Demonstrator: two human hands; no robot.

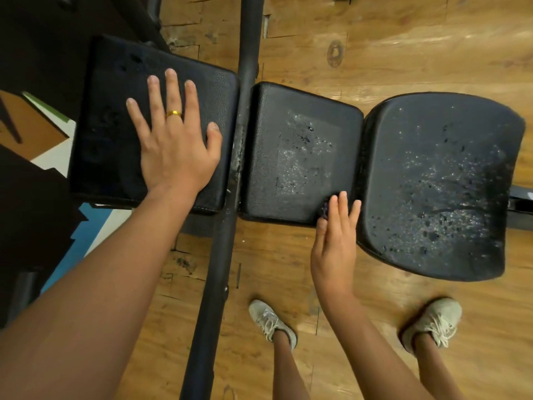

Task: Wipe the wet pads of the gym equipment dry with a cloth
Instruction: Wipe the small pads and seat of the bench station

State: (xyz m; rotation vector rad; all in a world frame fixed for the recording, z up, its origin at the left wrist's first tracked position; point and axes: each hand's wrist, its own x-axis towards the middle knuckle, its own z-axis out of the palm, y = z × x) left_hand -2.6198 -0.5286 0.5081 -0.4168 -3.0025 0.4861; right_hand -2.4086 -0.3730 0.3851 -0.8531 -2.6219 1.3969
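The black leatherette rectangular pad on the left [109, 134] looks mostly dull, with few droplets, and the person's left hand [176, 148] lies flat on it, fingers spread and straight, apparently as a brace. Past the black metal tube of the frame [225, 255], the smaller black square middle pad [288, 105] carries a patch of beaded water across its centre. The right hand [334, 249] is at this pad's near right corner, fingers straight and pressed together, bearing down on a small dark purplish scrap [325, 211] that is probably the cloth; most of it is hidden under the fingers. To do this pass well, the cloth should be spread wider under the palm and drawn across the wet patch in overlapping strokes, edge to edge, with steady pressure so the textured grain gives up its water. The wide curved black seat pad on the right [432, 183] is thickly speckled with drops and appears not yet wiped; a drier fold of cloth would suit it.
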